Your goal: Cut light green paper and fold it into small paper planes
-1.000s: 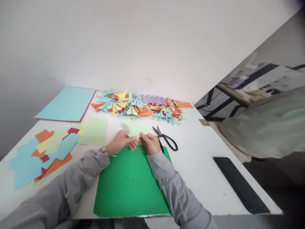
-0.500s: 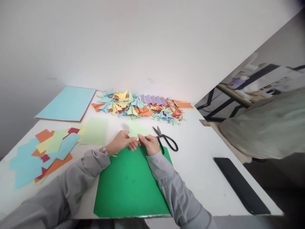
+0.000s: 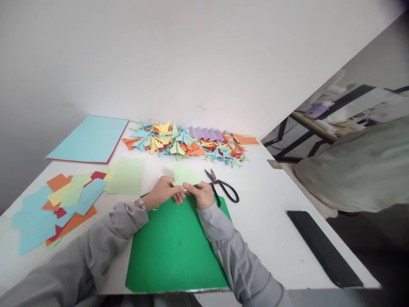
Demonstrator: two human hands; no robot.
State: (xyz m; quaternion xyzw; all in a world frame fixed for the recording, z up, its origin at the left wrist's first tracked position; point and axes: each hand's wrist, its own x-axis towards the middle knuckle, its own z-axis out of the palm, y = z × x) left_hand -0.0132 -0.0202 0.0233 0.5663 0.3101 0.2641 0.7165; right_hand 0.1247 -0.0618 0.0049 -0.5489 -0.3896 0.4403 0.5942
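Observation:
A pale green piece of paper (image 3: 185, 175), partly folded, is held above the far edge of a green mat (image 3: 179, 247). My left hand (image 3: 164, 190) pinches its left lower edge between thumb and fingers. From the other side my right hand (image 3: 201, 192) grips the lower right edge, and the two thumbs nearly meet. Fingers hide part of the folds. Just right of my right hand lie black-handled scissors (image 3: 220, 183), blades apart. Beyond the hands sits a long heap of small folded paper planes (image 3: 175, 143) in several colours.
Loose coloured paper sheets (image 3: 64, 204) spread on the left, near a pale green sheet (image 3: 127, 175). A blue sheet stack (image 3: 89, 138) lies at back left. Purple pleated paper (image 3: 206, 134) and orange paper (image 3: 247, 140) lie behind. At right are a black flat object (image 3: 322, 247) and a person's sleeve (image 3: 358, 170).
The pale green paper's outline has changed slightly, its upper part now lower and slanting to the right. Both hands keep their pinch in nearly the same place.

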